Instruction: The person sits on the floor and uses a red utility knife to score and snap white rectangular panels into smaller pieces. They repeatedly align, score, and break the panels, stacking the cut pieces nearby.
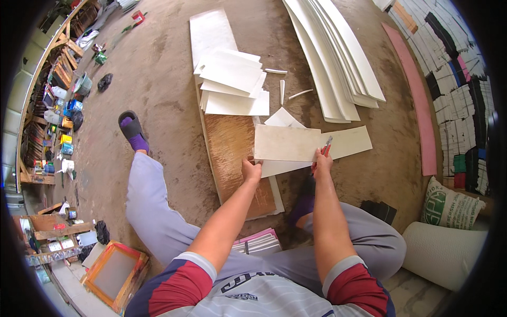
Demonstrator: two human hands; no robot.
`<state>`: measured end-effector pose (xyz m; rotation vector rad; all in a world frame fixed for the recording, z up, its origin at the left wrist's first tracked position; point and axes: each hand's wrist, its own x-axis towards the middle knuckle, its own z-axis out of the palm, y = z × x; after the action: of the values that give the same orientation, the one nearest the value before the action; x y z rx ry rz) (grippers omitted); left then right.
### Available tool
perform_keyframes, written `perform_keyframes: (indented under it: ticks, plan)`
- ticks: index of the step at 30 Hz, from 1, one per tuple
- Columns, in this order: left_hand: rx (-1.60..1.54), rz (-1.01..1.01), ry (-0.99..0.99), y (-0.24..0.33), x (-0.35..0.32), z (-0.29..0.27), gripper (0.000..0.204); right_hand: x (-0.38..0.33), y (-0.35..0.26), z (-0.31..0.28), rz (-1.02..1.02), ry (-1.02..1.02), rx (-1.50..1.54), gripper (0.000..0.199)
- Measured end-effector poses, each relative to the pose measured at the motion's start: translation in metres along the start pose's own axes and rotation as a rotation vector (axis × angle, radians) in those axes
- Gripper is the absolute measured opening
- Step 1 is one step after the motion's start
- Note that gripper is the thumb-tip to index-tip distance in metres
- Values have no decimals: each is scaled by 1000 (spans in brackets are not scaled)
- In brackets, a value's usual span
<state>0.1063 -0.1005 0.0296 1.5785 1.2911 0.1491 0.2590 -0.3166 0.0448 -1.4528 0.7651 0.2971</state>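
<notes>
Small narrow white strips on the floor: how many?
3: the uppermost strip, right of the sheet pile; the lengthwise strip below it; and the slanted strip right of that. Others may be hidden.

floor [158,74]: brown, stained | left: cluttered wooden shelving [39,179] | lower left: wooden stand [64,231]

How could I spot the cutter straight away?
Find the worn brown board on the floor. At its right edge is a pale rectangular sheet. At that sheet's right end, the right hand grips the cutter: unlike the white strip beside it, it's mostly red.
</notes>
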Motion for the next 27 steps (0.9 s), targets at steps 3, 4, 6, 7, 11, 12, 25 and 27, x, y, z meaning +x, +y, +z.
perform_keyframes:
  ticks: [3,4,6,7,11,12,25,27]
  plan:
    - [-192,116,35,-34,36,-37,35,-16,-1,17,-2,-36,-96,21]
    - [-226,103,41,-32,37,-55,32,-20,1,20,-19,-69,-127,24]
    - [-325,117,97,-34,40,-94,32,-33,12,30,-51,-156,-194,29]
    - [-367,71,60,-48,50,-115,40,-39,22,39,-73,-203,-228,29]
    - [-436,10,93,-56,50,-148,47,-29,86,51,-201,-276,-308,30]
    - [-429,-13,123,-65,49,-156,44,-40,94,62,-232,-297,-329,30]
    - [-148,46,232,-84,36,-160,44,-115,119,85,-441,-6,-934,33]
    - [-133,38,236,-85,38,-160,42,-117,120,85,-468,20,-1007,33]
